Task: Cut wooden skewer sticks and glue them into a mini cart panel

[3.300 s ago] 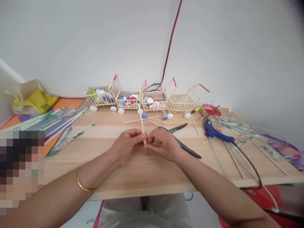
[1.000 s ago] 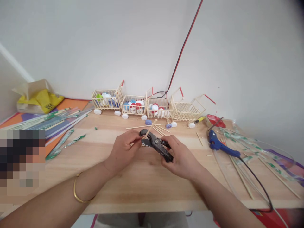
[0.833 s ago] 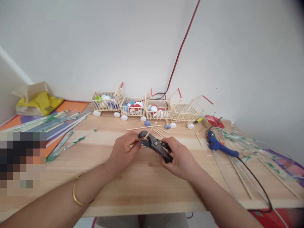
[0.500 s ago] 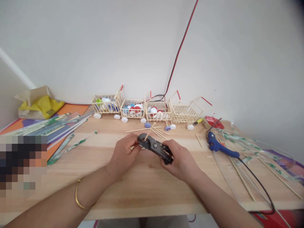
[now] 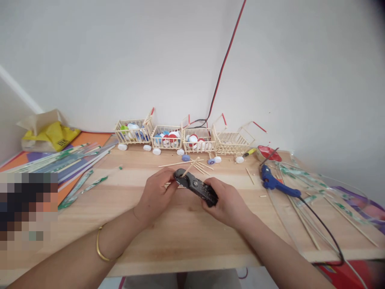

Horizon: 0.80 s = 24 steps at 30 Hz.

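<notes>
My right hand (image 5: pixel 224 202) is wrapped round the handles of black pruning shears (image 5: pixel 195 184), whose jaws point left. A thin wooden stick (image 5: pixel 191 165) sits between the jaws and slants up to the right. My left hand (image 5: pixel 158 190) is closed at the jaws, its thumb and fingers pinching the stick's lower end, which is mostly hidden. Just beyond the shears, several short sticks (image 5: pixel 202 167) lie on the wooden table (image 5: pixel 180 249).
Along the wall stand small stick-built carts (image 5: pixel 134 132), several holding bottle caps. To the right lie a blue glue gun (image 5: pixel 279 184) with its cord, a red dish (image 5: pixel 269 153) and long sticks. Wrapped sticks (image 5: pixel 69 160) and a yellow bag (image 5: pixel 52 134) are at the left.
My right hand has squeezed the shears' handles closer together, and the jaws have closed further on the stick. My left hand stays nearly in place. The view has shifted slightly.
</notes>
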Available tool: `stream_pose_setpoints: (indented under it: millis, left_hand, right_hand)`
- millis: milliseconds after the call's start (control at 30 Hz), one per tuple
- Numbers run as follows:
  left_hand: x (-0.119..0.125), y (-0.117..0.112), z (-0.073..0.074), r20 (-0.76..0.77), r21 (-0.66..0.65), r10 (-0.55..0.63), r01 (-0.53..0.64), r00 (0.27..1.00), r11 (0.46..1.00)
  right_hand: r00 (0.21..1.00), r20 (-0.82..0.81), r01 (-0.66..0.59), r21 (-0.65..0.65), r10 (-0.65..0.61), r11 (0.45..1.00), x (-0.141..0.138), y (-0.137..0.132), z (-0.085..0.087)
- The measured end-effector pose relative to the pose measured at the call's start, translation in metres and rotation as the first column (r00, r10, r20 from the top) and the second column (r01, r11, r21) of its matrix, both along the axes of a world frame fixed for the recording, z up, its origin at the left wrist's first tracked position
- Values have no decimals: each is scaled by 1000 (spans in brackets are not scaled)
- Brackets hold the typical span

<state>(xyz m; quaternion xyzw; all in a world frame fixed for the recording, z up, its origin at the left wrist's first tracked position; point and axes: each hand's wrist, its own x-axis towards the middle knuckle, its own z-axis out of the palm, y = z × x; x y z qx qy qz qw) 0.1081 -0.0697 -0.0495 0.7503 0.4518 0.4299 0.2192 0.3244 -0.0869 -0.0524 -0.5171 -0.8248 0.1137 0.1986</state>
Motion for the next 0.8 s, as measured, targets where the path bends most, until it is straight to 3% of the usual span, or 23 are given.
stream_pose_setpoints:
  millis: [600, 800]
  left_hand:
    - [0, 2, -3, -53, -2, -19, 19, 998, 1000]
    - [2, 2, -2, -51, -71, 13, -16, 999, 997]
  right_hand:
    - [997, 71, -9, -28, 11, 1000, 2, -1, 2]
    - [989, 151, 5, -46, 2, 999, 3, 1, 2]
